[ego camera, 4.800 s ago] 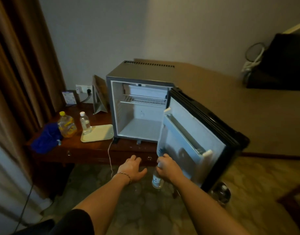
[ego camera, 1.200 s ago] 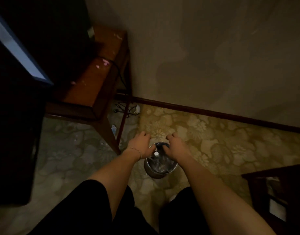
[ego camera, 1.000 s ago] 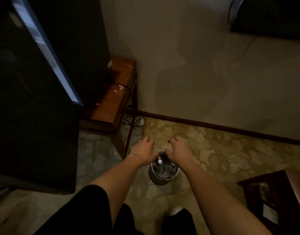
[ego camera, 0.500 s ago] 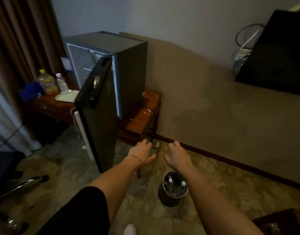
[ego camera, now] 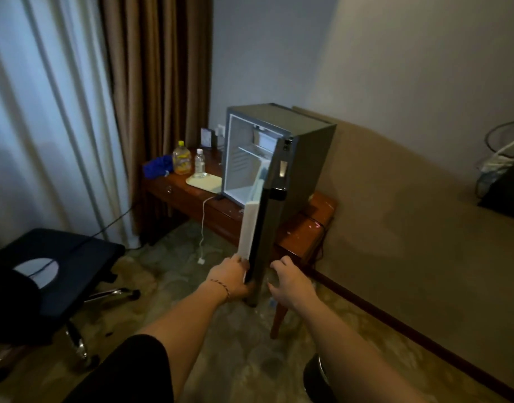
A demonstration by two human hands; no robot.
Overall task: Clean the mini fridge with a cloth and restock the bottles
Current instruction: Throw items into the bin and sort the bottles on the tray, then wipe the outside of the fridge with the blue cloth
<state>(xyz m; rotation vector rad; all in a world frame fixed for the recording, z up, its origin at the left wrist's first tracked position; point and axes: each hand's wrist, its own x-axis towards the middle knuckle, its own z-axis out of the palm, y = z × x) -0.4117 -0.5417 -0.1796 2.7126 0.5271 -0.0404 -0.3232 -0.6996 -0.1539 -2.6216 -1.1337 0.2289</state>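
The mini fridge stands open on a wooden desk, its inside bare and white. Its door is swung out edge-on toward me. My left hand rests against the white inner side of the door's lower corner. Just off the door's dark outer face, my right hand has its fingers spread and holds nothing. A blue cloth, a yellow-capped bottle and a small clear bottle sit on the desk left of the fridge.
A pale tray lies in front of the clear bottle. A white cable hangs off the desk. A dark round bucket is on the floor by my right forearm. A black office chair stands at the left, curtains behind it.
My view has risen from the floor bucket holding bottles to the fridge. Both hands left the bucket empty and came up to either side of the open door's lower edge.
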